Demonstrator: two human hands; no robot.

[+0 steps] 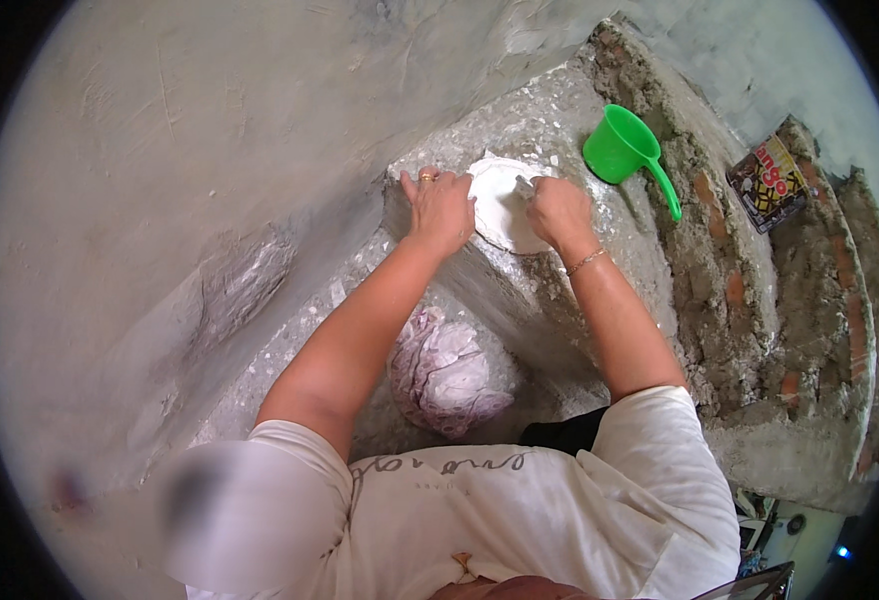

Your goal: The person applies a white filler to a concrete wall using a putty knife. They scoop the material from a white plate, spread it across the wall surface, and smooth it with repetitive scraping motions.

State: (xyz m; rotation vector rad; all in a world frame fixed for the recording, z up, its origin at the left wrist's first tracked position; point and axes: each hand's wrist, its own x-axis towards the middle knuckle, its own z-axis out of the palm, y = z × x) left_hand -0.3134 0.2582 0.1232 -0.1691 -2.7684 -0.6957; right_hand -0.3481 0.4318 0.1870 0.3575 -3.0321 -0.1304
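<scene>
A white cloth (500, 205) lies bunched on a rough concrete slab (550, 120). My left hand (440, 208) presses flat on the slab at the cloth's left edge, fingers spread, a ring on one finger. My right hand (558, 212) is closed on the cloth's right side, a thin bracelet at the wrist. Both forearms reach up from the lower edge.
A green plastic scoop (625, 150) with a long handle rests on the slab to the right. A printed packet (770, 185) lies on the rough brick ledge (730, 290) beyond. A purplish-white bundle (450, 370) sits below the slab. A bare plastered wall (210, 130) fills the left.
</scene>
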